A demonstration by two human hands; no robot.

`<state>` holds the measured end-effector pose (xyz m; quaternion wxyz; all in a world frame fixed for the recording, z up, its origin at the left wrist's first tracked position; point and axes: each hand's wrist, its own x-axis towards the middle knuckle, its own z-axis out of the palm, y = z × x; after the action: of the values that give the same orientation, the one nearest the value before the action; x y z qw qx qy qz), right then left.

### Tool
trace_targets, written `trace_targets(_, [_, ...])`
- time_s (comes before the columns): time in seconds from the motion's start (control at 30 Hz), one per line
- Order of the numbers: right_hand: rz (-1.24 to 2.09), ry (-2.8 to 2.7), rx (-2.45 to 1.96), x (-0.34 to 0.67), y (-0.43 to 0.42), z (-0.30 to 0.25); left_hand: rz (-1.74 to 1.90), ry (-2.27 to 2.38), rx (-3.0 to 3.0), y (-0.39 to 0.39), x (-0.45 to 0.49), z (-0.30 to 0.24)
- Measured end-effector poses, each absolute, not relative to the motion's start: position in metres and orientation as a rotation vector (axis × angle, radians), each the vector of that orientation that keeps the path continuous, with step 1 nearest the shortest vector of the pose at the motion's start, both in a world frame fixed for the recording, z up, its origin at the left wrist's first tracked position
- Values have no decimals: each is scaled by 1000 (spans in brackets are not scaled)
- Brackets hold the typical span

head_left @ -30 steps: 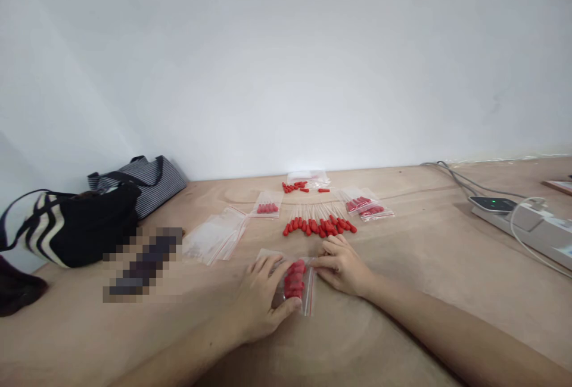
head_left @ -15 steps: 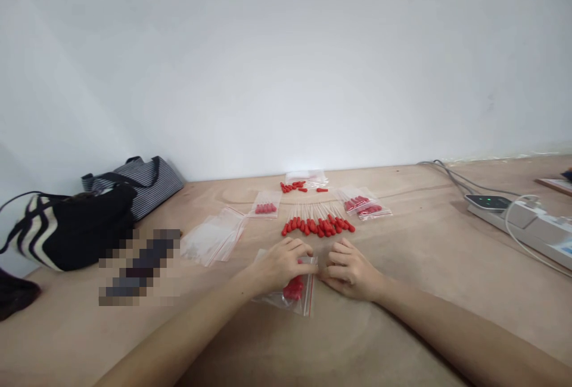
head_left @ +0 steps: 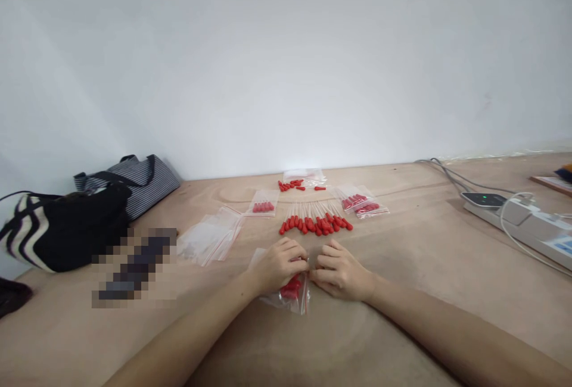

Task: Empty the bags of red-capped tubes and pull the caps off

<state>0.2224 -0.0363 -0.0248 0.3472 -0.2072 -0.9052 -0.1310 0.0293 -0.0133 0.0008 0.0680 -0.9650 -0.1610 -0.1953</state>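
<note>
A clear zip-lock bag (head_left: 286, 300) with red-tipped pieces inside lies flat on the table, its red-lined zip edge facing right. My left hand (head_left: 282, 265) rests over the bag with fingers closed on its zip edge, hiding the upper part. My right hand (head_left: 342, 271) meets it from the right, fingers curled and pressed together at that same edge. Just beyond both hands, a fanned row of red-headed sticks (head_left: 317, 223) with pale shafts lies on the table.
Empty-looking zip bags (head_left: 210, 235) are stacked to the left. A filled bag (head_left: 263, 203) and more filled bags (head_left: 361, 201) lie behind. Loose red pieces (head_left: 290, 184) sit near the wall. A striped bag (head_left: 134, 178), a black bag (head_left: 84, 226) and a power strip (head_left: 527, 220) flank the table.
My right hand has shifted slightly left, up against the bag's zip edge. My left thumb and fingers have drawn closer together on that edge. The whole view has drifted a little.
</note>
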Motion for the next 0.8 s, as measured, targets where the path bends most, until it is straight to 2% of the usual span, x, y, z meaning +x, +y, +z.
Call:
trace_targets(0.43, [-569, -2286, -473, 221, -33, -24, -721, -542, -2909, -14, 27, -4])
trace_targets(0.8, [-557, -2325, -485, 222, -31, -22, -805, -528, -2892, -9, 20, -6])
